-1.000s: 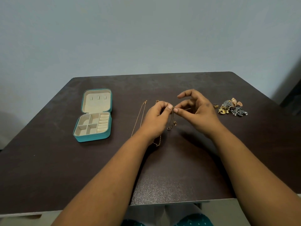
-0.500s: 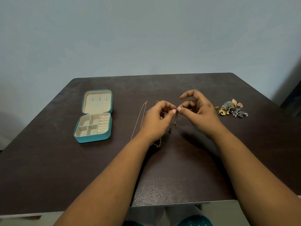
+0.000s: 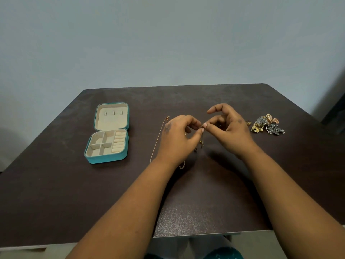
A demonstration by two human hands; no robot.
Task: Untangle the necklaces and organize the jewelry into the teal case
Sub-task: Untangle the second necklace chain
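At the middle of a dark brown speckled desk (image 3: 56, 184), a thin gold chain necklace (image 3: 202, 142) is held lifted between two bare hands — the left hand (image 3: 177, 139) and the right hand (image 3: 229, 131) meet fingertip to fingertip, each grip closed to a fine pinch on the chain, the right hand's other fingers arched clear. Small dark ends or charms are seen dangling just below the pinch; a second fine gold strand (image 3: 158, 139) lies stretched on the desk beside the left hand. The untangling appears to be under way, not finished. Nothing can be seen in the open teal zip case with cream lining (image 3: 107, 157), set well to the left — its compartments look bare. A heap of gold and silver rings and brooches (image 3: 267, 125) waits unsorted at the right.
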